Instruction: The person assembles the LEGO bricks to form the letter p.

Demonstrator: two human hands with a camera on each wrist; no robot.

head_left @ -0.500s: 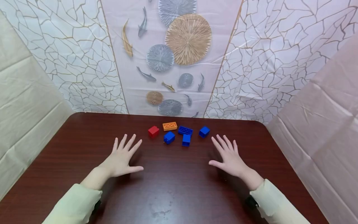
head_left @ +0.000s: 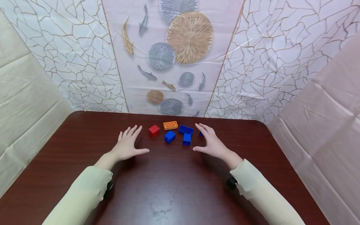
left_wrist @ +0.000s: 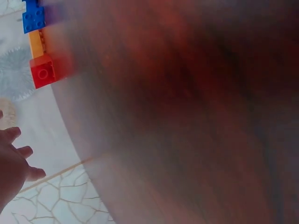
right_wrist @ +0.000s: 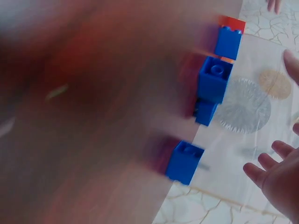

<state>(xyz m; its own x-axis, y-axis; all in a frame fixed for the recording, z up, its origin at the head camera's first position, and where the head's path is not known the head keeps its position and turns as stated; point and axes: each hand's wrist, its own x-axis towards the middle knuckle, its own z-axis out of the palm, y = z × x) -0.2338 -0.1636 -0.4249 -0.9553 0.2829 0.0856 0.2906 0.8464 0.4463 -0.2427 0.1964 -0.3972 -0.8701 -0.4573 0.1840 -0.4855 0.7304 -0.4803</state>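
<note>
Toy building bricks lie in a loose cluster toward the far side of the table. A red brick point(head_left: 154, 130) is leftmost, with an orange brick point(head_left: 170, 125) behind and to its right, its hollow side showing. Blue bricks make up the rest: a small one point(head_left: 170, 137) in the middle, a longer one point(head_left: 186, 129) and a small one point(head_left: 187, 139) close together. My right hand point(head_left: 212, 145), fingers spread, partly covers another blue brick point(right_wrist: 185, 162) in the head view. Left of the red brick, my left hand point(head_left: 127, 147) hovers with thumb and fingers apart. Both hands hold nothing.
The dark brown table point(head_left: 163, 187) reaches back to a patterned cloth backdrop point(head_left: 188, 78). Pale cloth walls stand at the left point(head_left: 28, 93) and right point(head_left: 317, 125). A dark band point(head_left: 232, 182) shows under the right sleeve.
Both hands have moved forward and inward toward the bricks. The right hand now overlaps the rightmost blue brick in the head view. The bricks have stayed in place.
</note>
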